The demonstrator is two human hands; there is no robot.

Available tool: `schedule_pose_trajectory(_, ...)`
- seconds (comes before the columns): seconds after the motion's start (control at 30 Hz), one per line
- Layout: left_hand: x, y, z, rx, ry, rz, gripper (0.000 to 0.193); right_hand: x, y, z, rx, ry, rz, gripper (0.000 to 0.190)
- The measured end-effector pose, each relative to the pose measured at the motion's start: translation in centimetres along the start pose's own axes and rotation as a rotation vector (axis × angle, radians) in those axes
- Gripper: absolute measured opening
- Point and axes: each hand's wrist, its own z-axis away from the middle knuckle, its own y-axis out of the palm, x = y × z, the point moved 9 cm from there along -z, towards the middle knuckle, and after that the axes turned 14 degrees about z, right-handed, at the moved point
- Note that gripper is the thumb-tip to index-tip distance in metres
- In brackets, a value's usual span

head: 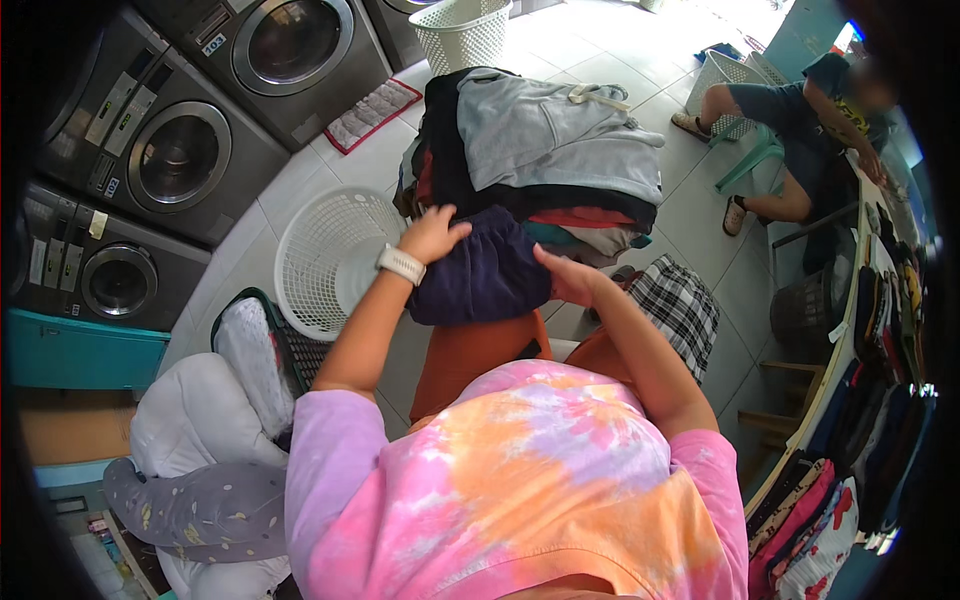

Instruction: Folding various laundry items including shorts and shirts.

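A navy garment with a gathered elastic edge (484, 274), folded into a bundle, is held over my lap. My left hand (435, 234), wearing a pale watch band (401, 264), grips its left side near the top. On the opposite side my right hand (571, 276) has its thumb against the fabric; its other fingers are partly hidden. Just beyond the bundle rises a tall stack of clothes, topped by a grey drawstring garment (540, 135). Black, red and teal fabrics show beneath. What supports the stack is hidden.
A white perforated laundry basket (315, 255) stands left of the stack. Checked black-and-white cloth (671, 307) lies to the right. Front-loading machines (180, 157) line the left. A person (802, 135) sits on a green stool at right, near a table edge (840, 330) with folded clothes.
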Motion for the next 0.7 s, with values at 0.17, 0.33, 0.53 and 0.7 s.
schedule_pose_trajectory(0.17,2.3,-0.4,7.8,-0.291,-0.194,0.209,0.068,-2.2,-1.0,1.2,-0.321,-0.056,0.068,0.069)
schedule_pose_trajectory(0.33,0.8,-2.0,14.8,-0.519,-0.274,0.252,0.051,-1.0,-0.8,0.7,-0.435,-0.273,0.09,0.054)
schedule_pose_trajectory(0.53,-0.9,-1.4,14.3,-0.616,-0.088,0.299,0.04,-0.8,-0.4,1.8,-0.466,-0.307,-0.011,0.046)
schedule_pose_trajectory(0.7,-3.4,-5.4,14.4,-0.832,-0.049,0.45,0.03,-0.2,-1.9,2.6,-0.545,-0.42,-0.004,0.048)
